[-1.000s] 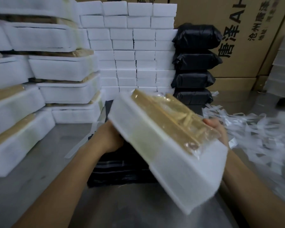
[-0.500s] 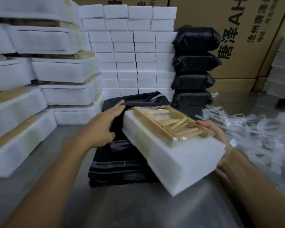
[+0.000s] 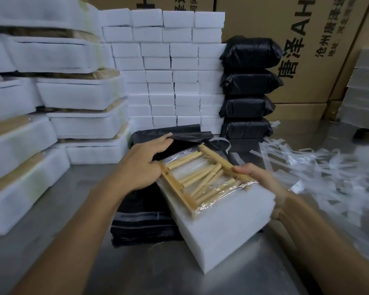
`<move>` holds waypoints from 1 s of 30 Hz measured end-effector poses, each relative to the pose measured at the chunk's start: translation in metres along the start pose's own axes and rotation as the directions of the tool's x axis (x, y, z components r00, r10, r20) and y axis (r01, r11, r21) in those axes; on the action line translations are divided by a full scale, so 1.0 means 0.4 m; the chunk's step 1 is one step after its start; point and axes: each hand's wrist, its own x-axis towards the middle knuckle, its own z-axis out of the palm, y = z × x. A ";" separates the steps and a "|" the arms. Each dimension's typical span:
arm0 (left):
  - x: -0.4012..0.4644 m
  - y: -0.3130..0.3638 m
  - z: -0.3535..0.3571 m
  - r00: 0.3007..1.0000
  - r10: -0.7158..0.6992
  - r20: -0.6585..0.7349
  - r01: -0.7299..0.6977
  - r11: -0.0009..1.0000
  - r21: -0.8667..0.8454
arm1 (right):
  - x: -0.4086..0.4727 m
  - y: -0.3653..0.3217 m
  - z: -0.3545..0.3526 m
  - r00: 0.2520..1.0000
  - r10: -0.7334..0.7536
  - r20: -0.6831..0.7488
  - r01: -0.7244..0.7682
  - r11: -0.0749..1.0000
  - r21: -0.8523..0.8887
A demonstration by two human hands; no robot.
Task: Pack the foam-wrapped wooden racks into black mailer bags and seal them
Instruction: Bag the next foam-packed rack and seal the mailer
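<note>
One foam-wrapped rack point(image 3: 202, 201) sits at the bag's mouth, right hand point(image 3: 262, 184) gripping its far edge, left hand point(image 3: 143, 165) pinching the top mailer bag point(image 3: 185, 143) open just past the fingertips, so insertion looks underway and next comes sliding it inside.

Worktop point(image 3: 51, 241): grey metal, dull sheen | Rear: large brown cardboard cartons point(image 3: 320, 50) with black printed characters, stacked as a wall | Right side: loose heap of clear plastic strips point(image 3: 320, 167) on worktop | Light: dim, even, overhead; source not visible
</note>
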 end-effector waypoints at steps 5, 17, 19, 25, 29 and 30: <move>-0.010 0.031 0.004 0.975 0.171 -0.138 -0.144 0.971 0.190 | 0.012 0.004 0.007 0.999 -0.009 -0.031 0.011 0.999 0.049; -0.009 0.060 0.014 0.975 0.216 0.061 -0.224 0.940 0.258 | 0.036 0.027 0.034 0.960 -0.161 -0.228 0.149 0.987 -0.068; -0.009 0.052 0.016 0.978 0.186 0.091 -0.203 0.950 0.236 | 0.045 0.029 0.037 0.940 -0.186 -0.287 0.152 0.979 -0.137; -0.015 0.044 0.036 0.982 0.158 0.108 -0.182 0.944 0.274 | 0.061 0.028 0.033 0.784 -0.362 -0.504 0.085 0.867 -0.491; -0.030 0.038 0.046 0.986 0.166 -0.008 -0.153 0.923 0.352 | 0.064 0.037 0.006 0.679 -0.554 -0.482 -0.047 0.621 -0.782; -0.039 0.034 0.051 0.983 0.175 -0.058 -0.141 0.918 0.372 | 0.066 0.036 0.006 0.705 -0.526 -0.476 -0.032 0.647 -0.762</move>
